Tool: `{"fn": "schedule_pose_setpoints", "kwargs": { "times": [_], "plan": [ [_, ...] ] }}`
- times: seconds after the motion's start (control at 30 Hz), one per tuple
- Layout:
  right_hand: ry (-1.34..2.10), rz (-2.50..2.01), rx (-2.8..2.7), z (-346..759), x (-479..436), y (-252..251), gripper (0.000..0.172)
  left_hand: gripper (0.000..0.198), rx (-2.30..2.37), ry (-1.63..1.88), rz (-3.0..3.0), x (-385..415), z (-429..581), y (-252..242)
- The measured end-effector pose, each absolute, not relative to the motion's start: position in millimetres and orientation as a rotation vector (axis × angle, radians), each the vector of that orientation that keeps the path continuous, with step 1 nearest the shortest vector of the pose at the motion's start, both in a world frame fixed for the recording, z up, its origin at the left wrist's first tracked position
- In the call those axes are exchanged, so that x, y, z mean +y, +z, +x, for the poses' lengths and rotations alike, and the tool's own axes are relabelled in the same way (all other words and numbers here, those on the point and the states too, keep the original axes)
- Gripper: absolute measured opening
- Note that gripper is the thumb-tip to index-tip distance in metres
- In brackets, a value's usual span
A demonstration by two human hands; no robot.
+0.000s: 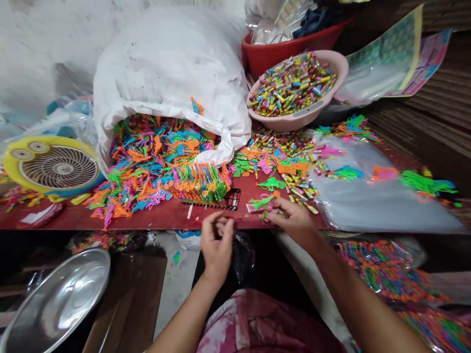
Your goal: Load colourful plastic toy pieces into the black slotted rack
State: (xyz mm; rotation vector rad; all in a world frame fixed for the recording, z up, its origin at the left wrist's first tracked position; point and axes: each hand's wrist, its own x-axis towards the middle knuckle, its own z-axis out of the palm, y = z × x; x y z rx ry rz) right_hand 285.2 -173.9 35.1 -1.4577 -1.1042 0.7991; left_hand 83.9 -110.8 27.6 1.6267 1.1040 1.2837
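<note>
My right hand (290, 219) pinches a small bundle of green and pink plastic toy pieces (262, 202) over the table's front edge. What the pieces are exactly is too small to tell. To its left, my left hand (216, 247) has its fingers curled in towards the thumb; I cannot make out anything between them. Just beyond it stands a black wire rack (232, 200) packed with upright rows of coloured plastic pieces (202, 184). A loose green piece (271, 184) lies on the red tabletop (176, 215) behind my right hand.
A white sack (172, 63) spills a coloured heap (136, 157) leftward. Behind, a pink basin (340, 66) holds many small striped tubes. Clear plastic bags (368, 201) cover the right side. A yellow fan (62, 166) stands left, and a metal bowl (62, 299) sits below.
</note>
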Motion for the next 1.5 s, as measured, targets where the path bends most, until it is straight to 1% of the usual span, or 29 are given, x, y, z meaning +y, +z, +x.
{"fn": "schedule_pose_setpoints", "kwargs": {
  "times": [0.03,0.1,0.2,0.27,0.33,0.4,0.47,0.63,0.77,0.87,0.97,1.07,1.13,1.2,1.3,1.4,1.5],
  "plan": [
    [0.818,-1.453,-1.064,289,-168,35,0.022,0.035,1.229,1.404,1.634,-104,78,25],
    [0.816,-1.443,-1.056,295,-155,36,0.024,0.052,1.458,1.537,1.677,-89,69,19],
    [0.704,-1.478,-1.14,296,-132,42,0.019,0.089,1.6,1.397,1.835,-73,71,12],
    [0.607,-1.52,-1.208,293,-119,47,0.016,0.109,1.647,1.256,1.914,-68,81,12],
    [0.534,-1.555,-1.28,289,-109,52,0.013,0.121,1.704,1.172,1.927,-67,92,15],
    [0.497,-1.57,-1.334,287,-103,53,0.012,0.124,1.753,1.13,1.906,-65,101,19],
    [0.494,-1.564,-1.355,285,-99,51,0.012,0.12,1.791,1.098,1.899,-62,104,21],
    [0.49,-1.556,-1.35,285,-97,42,0.015,0.1,1.796,1.061,1.944,-56,98,21],
    [0.456,-1.584,-1.353,286,-103,43,0.012,0.078,1.695,1.091,1.979,-52,83,21],
    [0.624,-1.53,-1.281,283,-113,44,0.015,0.056,1.583,1.028,2.018,-45,64,20],
    [0.847,-1.388,-1.067,272,-123,39,0.024,0.035,1.462,0.88,2.06,-34,42,19],
    [0.922,-1.333,-0.933,255,-132,32,0.03,0.022,1.345,0.79,2.099,-22,24,18],
    [0.882,-1.384,-0.945,242,-137,28,0.03,0.019,1.276,0.767,2.112,-16,18,19],
    [0.771,-1.466,-0.985,230,-141,25,0.027,0.019,1.192,0.738,2.127,-11,15,21],
    [0.518,-1.538,-1.108,213,-145,24,0.02,0.028,1.048,0.705,2.124,-5,16,24],
    [0.295,-1.512,-1.313,200,-145,27,0.015,0.037,0.978,0.673,2.081,0,16,26],
    [0.176,-1.48,-1.487,191,-142,30,0.013,0.04,0.932,0.653,2.062,3,15,27]
  ]
}}
